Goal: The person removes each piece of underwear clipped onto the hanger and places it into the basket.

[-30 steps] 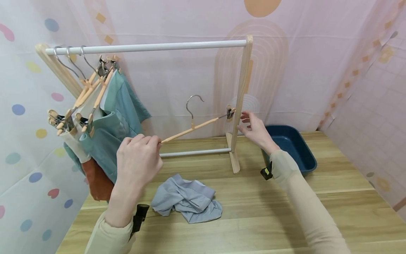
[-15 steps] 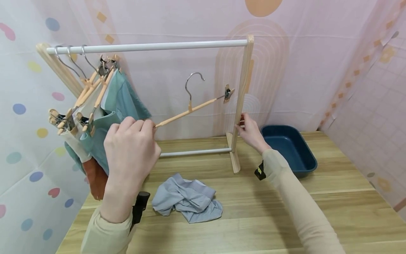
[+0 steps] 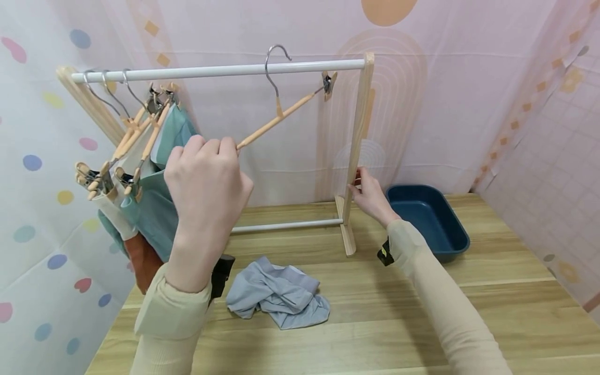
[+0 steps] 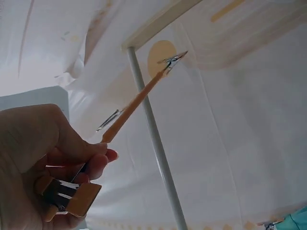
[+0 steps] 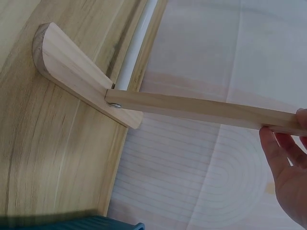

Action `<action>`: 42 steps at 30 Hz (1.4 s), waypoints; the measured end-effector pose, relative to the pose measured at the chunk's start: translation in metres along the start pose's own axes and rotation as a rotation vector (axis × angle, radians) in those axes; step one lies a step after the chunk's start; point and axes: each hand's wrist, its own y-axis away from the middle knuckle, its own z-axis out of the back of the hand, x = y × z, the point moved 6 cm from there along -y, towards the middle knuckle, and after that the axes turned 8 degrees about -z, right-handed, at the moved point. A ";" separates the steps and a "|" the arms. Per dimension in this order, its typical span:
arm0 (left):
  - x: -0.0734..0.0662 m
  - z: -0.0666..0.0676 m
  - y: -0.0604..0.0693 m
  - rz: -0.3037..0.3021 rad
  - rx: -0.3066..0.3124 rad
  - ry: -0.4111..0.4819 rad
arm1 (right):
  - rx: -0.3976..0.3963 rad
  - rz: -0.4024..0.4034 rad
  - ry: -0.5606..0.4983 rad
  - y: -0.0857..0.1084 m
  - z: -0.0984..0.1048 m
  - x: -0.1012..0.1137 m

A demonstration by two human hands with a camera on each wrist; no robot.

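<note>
My left hand [image 3: 206,177] grips the left end of a wooden clip hanger [image 3: 272,124], fingers curled round it beside a clip [image 4: 84,199]. The hanger carries no garment and tilts up to the right. Its metal hook [image 3: 268,70] overlaps the white rail [image 3: 211,71] in the head view, but stands apart from it in the left wrist view [image 4: 109,120]. My right hand [image 3: 372,197] holds the rack's right wooden post [image 3: 357,130] between thumb and fingers. A crumpled grey-blue garment [image 3: 278,294] lies on the table below.
Several clip hangers [image 3: 154,127] with teal, white and rust garments [image 3: 142,260] hang at the rail's left end. A dark blue basin [image 3: 431,224] stands right of the rack on the wooden table [image 3: 375,323]. A patterned curtain [image 3: 262,26] hangs behind.
My left hand has raised the hanger from well below the rail to rail height, its tilt steepening. My right hand has moved left onto the post and taken hold of it.
</note>
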 end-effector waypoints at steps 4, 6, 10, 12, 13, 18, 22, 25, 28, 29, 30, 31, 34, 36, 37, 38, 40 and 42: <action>-0.005 -0.009 -0.012 -0.019 0.015 0.006 | -0.002 0.000 0.005 -0.001 0.000 -0.001; -0.008 -0.014 -0.016 -0.025 0.025 0.010 | -0.007 0.002 0.013 -0.001 0.000 -0.001; -0.013 -0.024 -0.022 -0.023 0.056 0.019 | -0.010 0.006 0.026 -0.001 0.000 -0.001; -0.016 -0.030 -0.024 -0.022 0.080 0.017 | -0.007 0.005 0.029 -0.001 0.000 -0.001; -0.017 -0.032 -0.025 -0.020 0.093 0.016 | -0.006 0.004 0.028 -0.001 0.000 -0.001; -0.022 -0.041 -0.027 -0.008 0.134 0.006 | -0.001 -0.002 0.026 -0.002 0.001 0.000; -0.026 -0.046 -0.027 -0.005 0.169 -0.010 | 0.002 0.005 0.028 -0.001 0.001 0.000; -0.030 -0.050 -0.026 -0.012 0.198 -0.025 | 0.002 0.010 0.032 -0.002 0.001 -0.001; -0.034 -0.053 -0.024 -0.027 0.217 -0.044 | 0.003 0.011 0.031 -0.003 0.000 -0.002; -0.035 -0.053 -0.023 -0.032 0.216 -0.050 | 0.005 0.009 0.028 -0.003 -0.001 -0.003; -0.036 -0.054 -0.022 -0.037 0.214 -0.057 | 0.007 0.008 0.027 -0.003 -0.001 -0.003; -0.036 -0.055 -0.020 -0.043 0.207 -0.062 | 0.010 0.005 0.024 -0.003 -0.001 -0.004; -0.039 -0.055 -0.017 -0.063 0.157 -0.069 | 0.016 -0.001 0.021 -0.003 -0.001 -0.004; -0.041 -0.055 -0.015 -0.087 0.117 -0.082 | 0.017 0.000 0.025 -0.003 -0.001 -0.003; -0.042 -0.054 -0.014 -0.100 0.095 -0.088 | 0.016 0.000 0.028 -0.003 0.000 -0.003; -0.043 -0.054 -0.013 -0.114 0.072 -0.092 | 0.016 0.002 0.029 -0.003 0.000 -0.003; -0.046 -0.053 -0.011 -0.147 0.016 -0.102 | 0.016 0.002 0.032 -0.003 0.000 -0.003; -0.049 -0.051 -0.008 -0.186 -0.051 -0.098 | 0.018 0.001 0.030 -0.003 0.000 -0.003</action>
